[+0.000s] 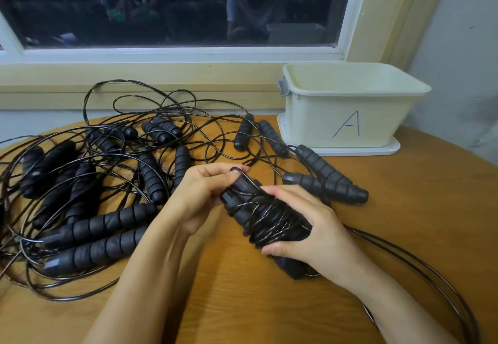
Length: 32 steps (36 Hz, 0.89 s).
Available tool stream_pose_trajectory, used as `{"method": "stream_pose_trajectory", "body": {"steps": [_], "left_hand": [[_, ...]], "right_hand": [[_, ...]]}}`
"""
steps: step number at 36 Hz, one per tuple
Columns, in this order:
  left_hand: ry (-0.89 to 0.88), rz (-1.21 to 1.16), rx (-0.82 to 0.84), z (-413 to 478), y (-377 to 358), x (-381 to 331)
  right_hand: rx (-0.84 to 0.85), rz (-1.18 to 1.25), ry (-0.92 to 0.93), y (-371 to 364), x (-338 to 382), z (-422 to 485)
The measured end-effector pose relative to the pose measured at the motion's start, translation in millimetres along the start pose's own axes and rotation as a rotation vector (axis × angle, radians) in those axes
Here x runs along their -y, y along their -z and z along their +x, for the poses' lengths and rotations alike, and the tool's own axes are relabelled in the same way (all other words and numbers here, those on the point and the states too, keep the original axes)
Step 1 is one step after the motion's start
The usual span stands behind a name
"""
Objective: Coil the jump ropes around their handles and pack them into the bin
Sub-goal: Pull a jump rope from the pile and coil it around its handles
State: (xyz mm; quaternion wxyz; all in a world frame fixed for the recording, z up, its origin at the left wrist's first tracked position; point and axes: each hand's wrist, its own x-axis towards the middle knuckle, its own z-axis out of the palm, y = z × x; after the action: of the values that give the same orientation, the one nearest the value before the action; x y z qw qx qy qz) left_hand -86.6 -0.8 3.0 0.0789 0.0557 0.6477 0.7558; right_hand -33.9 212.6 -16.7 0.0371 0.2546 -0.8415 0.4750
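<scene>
Right now the right hand (310, 230) is curling round the coiled handles (258, 214) over the middle of the table (242, 303), while the left hand (199, 195) is pinching the cord (250, 179) at their top end. If that pinch is slipping before the end is tucked, the springy wraps are likely unwinding — and the loose loops (431, 269) by the right edge could be snagging. The bin (350, 117), at the far right edge, is showing nothing inside — its floor is hidden.
</scene>
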Motion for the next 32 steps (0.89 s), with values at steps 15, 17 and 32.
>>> {"method": "stream_pose_trajectory", "body": {"steps": [15,17,32], "left_hand": [[0.392,-0.563,-0.035,6,-9,21],[0.396,-0.506,-0.069,8,-14,24],[0.264,-0.823,0.241,0,-21,7]], "right_hand": [[-0.015,0.305,-0.016,-1,8,-2],[-0.054,0.339,-0.029,-2,8,-2],[-0.019,0.334,-0.152,-3,0,2]]}}
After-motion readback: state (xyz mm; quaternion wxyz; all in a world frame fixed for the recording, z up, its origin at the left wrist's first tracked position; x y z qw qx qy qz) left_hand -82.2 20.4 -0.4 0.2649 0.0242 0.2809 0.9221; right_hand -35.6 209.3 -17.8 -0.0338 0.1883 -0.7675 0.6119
